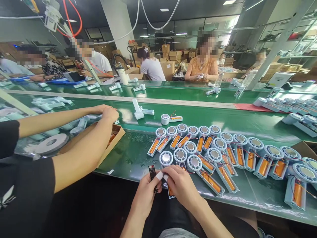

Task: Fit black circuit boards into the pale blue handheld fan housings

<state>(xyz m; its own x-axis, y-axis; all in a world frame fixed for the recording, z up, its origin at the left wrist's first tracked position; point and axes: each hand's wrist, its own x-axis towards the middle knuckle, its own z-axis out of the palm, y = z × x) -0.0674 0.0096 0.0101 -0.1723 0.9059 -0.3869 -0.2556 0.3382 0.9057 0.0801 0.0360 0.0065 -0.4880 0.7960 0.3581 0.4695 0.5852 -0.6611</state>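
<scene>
In my left hand (148,191) is a narrow black circuit board (152,174), pinched upright between thumb and fingers. My right hand (182,185) is closed beside it, its fingertips close to the left thumb; what they pinch is hidden. White coverings show on the left thumb and on a right-hand digit. Just beyond my hands lies a light-blue handheld fan body (166,158) with a round head. Part of a similar handle (170,192) shows under the right hand. Several more fan bodies (210,181) with orange battery cells and thin wires lie to the right.
At left a co-worker's arms (81,150) reach over an open cardboard box (114,141). A white tape roll (52,142) lies by that arm. Two fan bodies (139,110) (165,119) rest on the green belt (203,114). Several people sit across the line.
</scene>
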